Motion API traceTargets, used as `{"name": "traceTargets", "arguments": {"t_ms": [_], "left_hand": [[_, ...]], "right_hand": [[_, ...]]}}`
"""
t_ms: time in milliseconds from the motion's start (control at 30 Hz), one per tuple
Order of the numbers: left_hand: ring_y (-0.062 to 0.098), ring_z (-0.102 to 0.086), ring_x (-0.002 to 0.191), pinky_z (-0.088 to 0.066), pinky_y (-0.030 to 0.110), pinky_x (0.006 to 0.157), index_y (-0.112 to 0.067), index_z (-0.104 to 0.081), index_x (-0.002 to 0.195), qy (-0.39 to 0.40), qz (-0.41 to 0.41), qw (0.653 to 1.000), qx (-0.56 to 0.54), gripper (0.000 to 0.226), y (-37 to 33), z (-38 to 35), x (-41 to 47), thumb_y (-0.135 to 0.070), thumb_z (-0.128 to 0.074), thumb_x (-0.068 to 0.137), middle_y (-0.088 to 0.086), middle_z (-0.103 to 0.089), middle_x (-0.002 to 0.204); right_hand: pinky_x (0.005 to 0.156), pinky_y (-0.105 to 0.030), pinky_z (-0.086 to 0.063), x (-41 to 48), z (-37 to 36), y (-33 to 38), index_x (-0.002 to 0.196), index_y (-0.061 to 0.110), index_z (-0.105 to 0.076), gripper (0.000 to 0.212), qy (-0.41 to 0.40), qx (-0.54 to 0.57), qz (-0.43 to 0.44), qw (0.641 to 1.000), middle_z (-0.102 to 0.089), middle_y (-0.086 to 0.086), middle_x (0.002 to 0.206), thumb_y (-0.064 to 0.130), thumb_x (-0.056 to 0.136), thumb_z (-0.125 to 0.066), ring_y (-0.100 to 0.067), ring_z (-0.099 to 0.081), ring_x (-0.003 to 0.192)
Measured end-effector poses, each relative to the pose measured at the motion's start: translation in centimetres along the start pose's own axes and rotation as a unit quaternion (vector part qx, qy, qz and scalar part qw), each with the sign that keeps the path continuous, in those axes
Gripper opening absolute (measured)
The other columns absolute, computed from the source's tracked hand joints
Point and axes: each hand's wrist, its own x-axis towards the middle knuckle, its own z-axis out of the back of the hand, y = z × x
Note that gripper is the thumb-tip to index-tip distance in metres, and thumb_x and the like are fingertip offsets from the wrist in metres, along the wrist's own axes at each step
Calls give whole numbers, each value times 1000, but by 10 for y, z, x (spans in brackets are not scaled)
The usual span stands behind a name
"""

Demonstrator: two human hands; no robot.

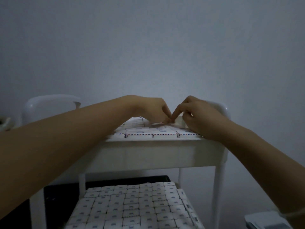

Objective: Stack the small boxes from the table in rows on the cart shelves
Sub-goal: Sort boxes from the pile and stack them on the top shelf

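Both left hand [152, 108] and right hand [198, 116] touch far-edge boxes [145, 128].

One left hand [152, 109], one right hand [200, 117], one cart [220, 187], two shelves [148, 154]

From where I stand, the air above the top shelf [148, 141] of the white, round-legged cart [194, 156] is open right back to the plain grey wall [148, 47]. The shelf floor itself is covered edge to edge with small white boxes with red-and-blue striped borders [140, 130]. Over its far middle the left hand [153, 109] and right hand [199, 114] meet fingertip to fingertip, forearms closing in from near left and near right. Below, a slot lies open between the shelf's underside and the packed lower-shelf boxes [132, 205], reachable from the near side between the white round posts [220, 187].
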Motion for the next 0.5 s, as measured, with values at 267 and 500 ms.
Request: {"name": "traceTargets", "arguments": {"t_ms": [267,500], "left_hand": [[8,-51,122,-35,25,103,-24,-64,123,-65,-5,997,-46,36,1,12,-41,-9,-42,98,-7,-59,131],[-1,-63,61,-47,16,63,-28,-69,74,-432,-28,898,-81,34,47,12,-174,-4,-47,82,-12,-68,69]], "right_hand": [[79,-31,-49,-18,7,36,101,23,-65,31,-150,33,59,986,-57,11,101,1,90,-48,-12,-59,90],[61,-29,-43,-65,-16,155,86,23,-65,21,-127,94,263,952,-54,13,78,21,83,-44,-5,-45,72]]}}
